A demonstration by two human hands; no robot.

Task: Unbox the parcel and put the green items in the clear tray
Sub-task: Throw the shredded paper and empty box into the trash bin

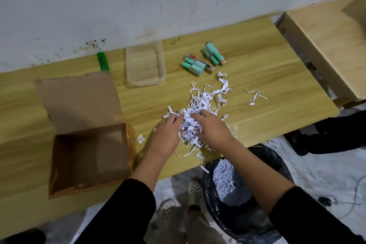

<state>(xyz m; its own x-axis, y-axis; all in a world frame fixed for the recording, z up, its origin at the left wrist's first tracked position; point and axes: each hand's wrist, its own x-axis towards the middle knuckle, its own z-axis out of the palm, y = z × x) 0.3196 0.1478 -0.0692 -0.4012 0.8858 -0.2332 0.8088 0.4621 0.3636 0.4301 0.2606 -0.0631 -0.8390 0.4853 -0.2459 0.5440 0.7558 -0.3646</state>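
Both hands are working in the centre of the frame on a pile of shredded white paper (200, 109) that is lying on the wooden table (267, 77). The left hand (165, 134) is pressing into the pile's left side with fingers curled into the strips. The right hand (212, 127) is closing over the pile from the right, fingers bent around a clump of paper. Both are gripping shreds, not green items.

The cardboard box (89, 156) is sitting open at lower left of the frame, flap folded back; its interior is showing bare cardboard. The clear tray (145, 63) is standing above centre, near the wall, with nothing visible inside it. The green items are lying outside the tray, to its right, in two groups: one cluster (195, 65) just right of the tray and a second cluster (213, 53) further right. A green utility knife (103, 61) is lying left of the tray.

A bin with a black liner (245, 200) is standing below the table edge at lower right, holding more shredded paper.
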